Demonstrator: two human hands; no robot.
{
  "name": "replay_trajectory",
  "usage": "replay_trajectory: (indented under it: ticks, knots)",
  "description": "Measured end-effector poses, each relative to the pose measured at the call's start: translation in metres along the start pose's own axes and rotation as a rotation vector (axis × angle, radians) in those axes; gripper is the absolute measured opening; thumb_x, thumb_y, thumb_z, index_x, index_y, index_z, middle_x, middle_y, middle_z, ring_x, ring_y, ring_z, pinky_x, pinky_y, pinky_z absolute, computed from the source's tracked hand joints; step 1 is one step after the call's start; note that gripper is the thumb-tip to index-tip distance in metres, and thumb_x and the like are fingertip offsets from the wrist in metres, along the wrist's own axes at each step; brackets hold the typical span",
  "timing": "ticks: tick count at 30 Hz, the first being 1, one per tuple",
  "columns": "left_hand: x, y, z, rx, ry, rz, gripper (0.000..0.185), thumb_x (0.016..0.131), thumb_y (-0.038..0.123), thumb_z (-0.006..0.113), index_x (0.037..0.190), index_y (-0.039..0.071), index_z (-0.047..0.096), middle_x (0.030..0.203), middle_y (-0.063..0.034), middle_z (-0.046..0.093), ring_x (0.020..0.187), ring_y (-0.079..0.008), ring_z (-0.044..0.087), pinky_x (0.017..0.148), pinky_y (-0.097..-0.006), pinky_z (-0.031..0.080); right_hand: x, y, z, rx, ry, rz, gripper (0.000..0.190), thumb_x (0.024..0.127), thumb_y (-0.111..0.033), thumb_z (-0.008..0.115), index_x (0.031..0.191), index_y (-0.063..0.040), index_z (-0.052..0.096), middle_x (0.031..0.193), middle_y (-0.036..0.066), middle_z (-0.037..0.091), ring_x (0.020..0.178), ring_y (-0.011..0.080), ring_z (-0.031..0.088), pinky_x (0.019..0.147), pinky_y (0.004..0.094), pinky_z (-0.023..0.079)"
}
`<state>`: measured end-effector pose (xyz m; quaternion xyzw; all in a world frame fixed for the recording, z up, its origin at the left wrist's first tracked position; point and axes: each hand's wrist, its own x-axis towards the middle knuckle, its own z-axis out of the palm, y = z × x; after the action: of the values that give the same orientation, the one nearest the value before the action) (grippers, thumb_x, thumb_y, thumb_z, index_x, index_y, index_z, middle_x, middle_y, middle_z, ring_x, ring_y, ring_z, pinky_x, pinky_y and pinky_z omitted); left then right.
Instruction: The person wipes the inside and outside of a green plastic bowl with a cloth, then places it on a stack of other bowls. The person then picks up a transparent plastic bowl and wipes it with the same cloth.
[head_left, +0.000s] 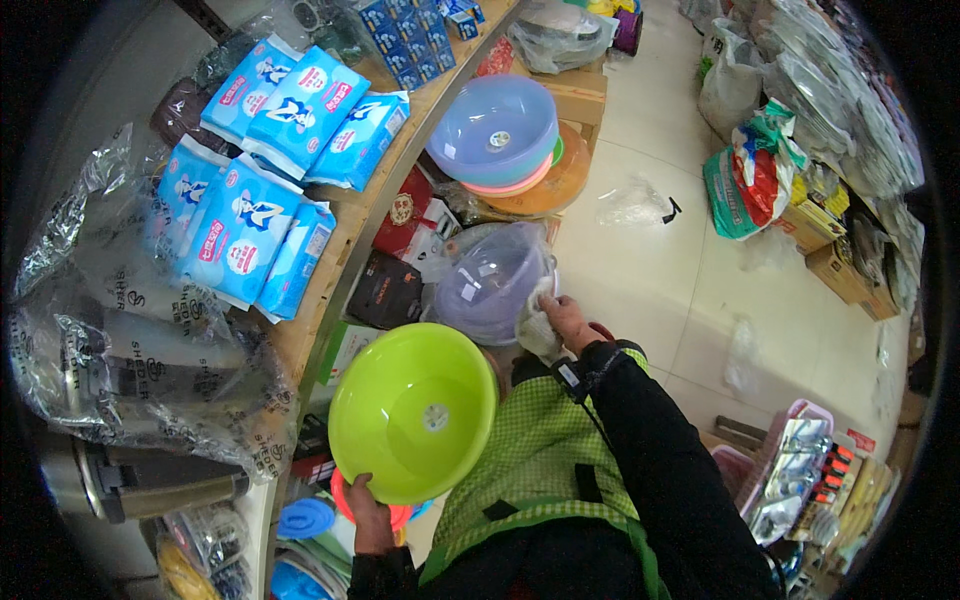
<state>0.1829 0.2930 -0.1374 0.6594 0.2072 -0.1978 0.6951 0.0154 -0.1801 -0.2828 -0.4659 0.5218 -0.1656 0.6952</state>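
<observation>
A lime-green plastic basin (390, 382) is tilted before me, its inside facing up and a round sticker on its bottom. My left hand (367, 510) grips its near rim, thumb on the inside. In my right hand (570, 322) is a bunched whitish cloth (536, 334), held clear of the green basin. Just beyond the cloth stands a pale purple basin (495, 285) in clear plastic wrap. Farther off, a translucent blue basin (491, 135) sits on top of other coloured basins.
A wooden shelf (319, 300) on the left bears blue packs (240, 229) and a clear printed plastic bag (150, 375). Cardboard boxes (855, 270) and bagged goods line the right side. Loose plastic wrap (634, 204) lies on the tiled floor (675, 277). A pink basket (806, 412) stands at lower right.
</observation>
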Motion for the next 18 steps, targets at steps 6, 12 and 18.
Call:
replay_trajectory:
  ticks: [6,12,18]
  knots:
    - [-0.019,0.027,0.056,0.086,-0.142,0.201,0.056,0.078,-0.008,0.052,0.133,-0.004,0.045,0.127,-0.0164,0.058,0.110,-0.0307,0.061,0.094,-0.0388,0.050,-0.059,-0.058,-0.062,0.305,0.052,-0.019,0.024,0.091,-0.022,0.067,0.102,-0.001,0.061,0.087,0.008,0.068,0.074,0.0171,0.065,0.067,0.0318,0.052]
    - [-0.057,0.051,0.132,0.157,-0.339,0.399,0.054,0.078,-0.011,0.053,0.131,-0.004,0.046,0.123,-0.0147,0.059,0.104,-0.0249,0.062,0.091,-0.0319,0.050,-0.174,-0.156,-0.085,0.219,-0.196,-0.514,0.018,0.090,-0.010,0.067,0.106,-0.006,0.061,0.097,0.003,0.067,0.085,0.0141,0.064,0.078,0.0301,0.053]
    - [-0.096,0.047,0.201,0.557,-0.598,1.022,0.037,0.085,0.000,0.060,0.122,-0.003,0.058,0.125,-0.0142,0.056,0.112,-0.0262,0.057,0.099,-0.0351,0.043,-0.286,-0.202,-0.012,-0.523,-0.475,-1.342,0.053,0.077,-0.002,0.067,0.127,-0.010,0.054,0.130,0.012,0.056,0.124,0.0323,0.051,0.111,0.0489,0.034]
